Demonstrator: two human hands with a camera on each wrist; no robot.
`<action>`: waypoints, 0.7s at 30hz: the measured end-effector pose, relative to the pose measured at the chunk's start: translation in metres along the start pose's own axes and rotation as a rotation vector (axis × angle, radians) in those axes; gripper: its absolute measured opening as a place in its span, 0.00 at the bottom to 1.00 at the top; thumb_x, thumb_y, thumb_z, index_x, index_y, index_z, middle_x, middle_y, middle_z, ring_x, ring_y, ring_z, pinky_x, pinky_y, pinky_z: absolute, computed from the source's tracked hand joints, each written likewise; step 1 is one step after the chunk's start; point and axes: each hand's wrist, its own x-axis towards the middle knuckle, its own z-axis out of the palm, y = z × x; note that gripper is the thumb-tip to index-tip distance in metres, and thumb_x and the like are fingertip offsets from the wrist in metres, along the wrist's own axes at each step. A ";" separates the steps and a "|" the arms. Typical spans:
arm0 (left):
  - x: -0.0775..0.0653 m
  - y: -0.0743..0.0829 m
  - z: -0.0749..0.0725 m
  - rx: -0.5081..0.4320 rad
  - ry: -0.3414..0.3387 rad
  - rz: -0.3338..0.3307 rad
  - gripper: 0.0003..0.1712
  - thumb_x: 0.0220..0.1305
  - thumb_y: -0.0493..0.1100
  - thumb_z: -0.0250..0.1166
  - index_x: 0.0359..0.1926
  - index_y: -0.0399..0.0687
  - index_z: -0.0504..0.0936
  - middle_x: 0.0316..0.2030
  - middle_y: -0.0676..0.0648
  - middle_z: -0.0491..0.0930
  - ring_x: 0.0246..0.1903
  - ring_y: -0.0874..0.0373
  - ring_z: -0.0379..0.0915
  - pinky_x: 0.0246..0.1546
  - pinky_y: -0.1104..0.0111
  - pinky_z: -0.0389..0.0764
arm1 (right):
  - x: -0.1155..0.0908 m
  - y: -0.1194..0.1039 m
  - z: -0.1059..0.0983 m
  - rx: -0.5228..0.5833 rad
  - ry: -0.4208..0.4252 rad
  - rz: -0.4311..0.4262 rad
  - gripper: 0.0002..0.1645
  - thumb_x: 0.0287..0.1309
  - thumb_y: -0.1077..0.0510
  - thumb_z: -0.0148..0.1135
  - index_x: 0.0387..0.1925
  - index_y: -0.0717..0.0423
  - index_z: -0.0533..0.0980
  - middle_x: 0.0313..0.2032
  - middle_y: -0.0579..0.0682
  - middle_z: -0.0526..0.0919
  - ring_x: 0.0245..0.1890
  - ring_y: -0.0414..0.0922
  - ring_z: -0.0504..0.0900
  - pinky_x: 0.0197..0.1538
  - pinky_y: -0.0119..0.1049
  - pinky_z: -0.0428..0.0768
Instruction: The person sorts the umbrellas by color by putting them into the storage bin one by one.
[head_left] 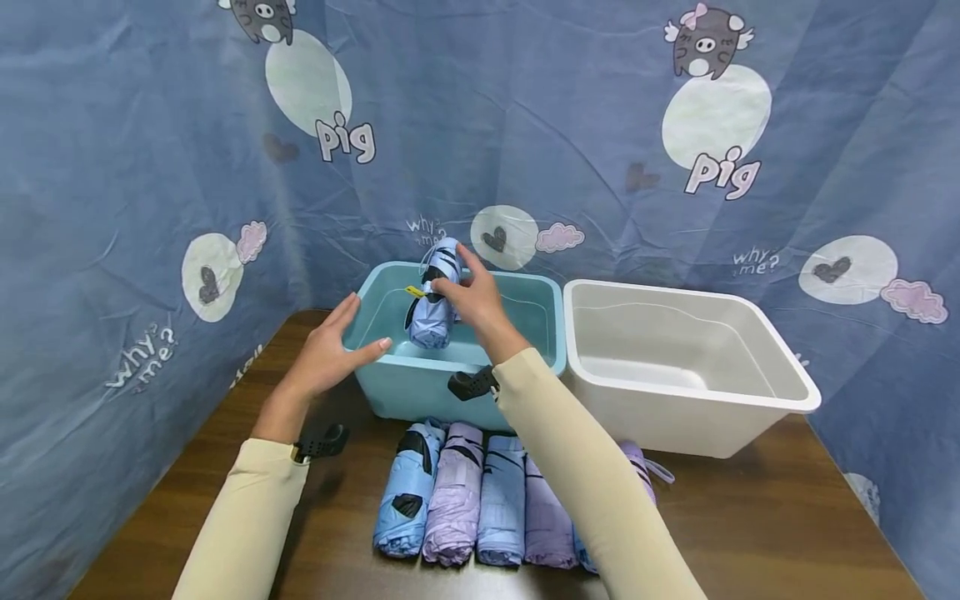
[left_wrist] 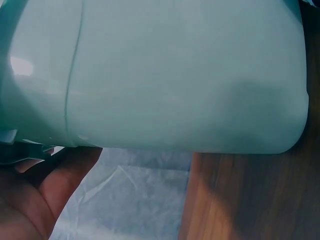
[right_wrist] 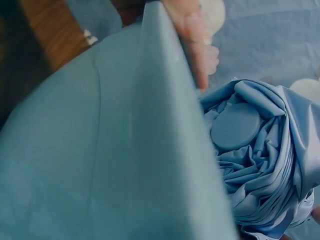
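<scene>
My right hand (head_left: 477,300) grips a rolled blue folding umbrella (head_left: 432,321), held upright over the teal bin (head_left: 450,364). In the right wrist view the end of this umbrella (right_wrist: 260,165) shows its round cap amid gathered cloth, beside the bin wall. My left hand (head_left: 327,354) rests at the bin's left rim, fingers straight along the outside and thumb over the front edge. The left wrist view catches that hand (left_wrist: 60,185) below the teal bin wall (left_wrist: 185,75).
In front of the teal bin several rolled blue and purple umbrellas (head_left: 453,500) lie side by side, partly hidden by my right forearm. A white bin (head_left: 675,392) stands to the right. Behind the wooden table (head_left: 780,517) hangs a blue printed cloth (head_left: 480,108).
</scene>
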 end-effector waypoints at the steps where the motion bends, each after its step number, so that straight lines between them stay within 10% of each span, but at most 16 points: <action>1: -0.001 -0.001 0.000 -0.002 -0.001 -0.002 0.60 0.56 0.69 0.62 0.76 0.48 0.41 0.76 0.47 0.37 0.72 0.38 0.38 0.63 0.36 0.52 | 0.001 0.001 0.003 -0.010 0.001 0.009 0.45 0.56 0.55 0.65 0.72 0.31 0.58 0.49 0.56 0.80 0.44 0.49 0.80 0.42 0.44 0.81; 10: -0.004 -0.003 0.005 -0.041 -0.003 0.026 0.60 0.57 0.66 0.64 0.76 0.45 0.42 0.76 0.47 0.38 0.73 0.40 0.38 0.64 0.37 0.52 | 0.006 0.009 0.029 -0.114 0.040 0.070 0.46 0.54 0.56 0.65 0.72 0.36 0.59 0.68 0.54 0.65 0.61 0.51 0.70 0.54 0.45 0.76; 21: 0.003 -0.002 0.000 -0.032 -0.009 0.026 0.60 0.57 0.67 0.64 0.76 0.46 0.41 0.76 0.48 0.37 0.73 0.41 0.38 0.63 0.37 0.53 | 0.009 0.018 0.045 -0.379 0.017 0.097 0.44 0.56 0.52 0.64 0.73 0.36 0.58 0.68 0.52 0.66 0.61 0.52 0.69 0.56 0.45 0.74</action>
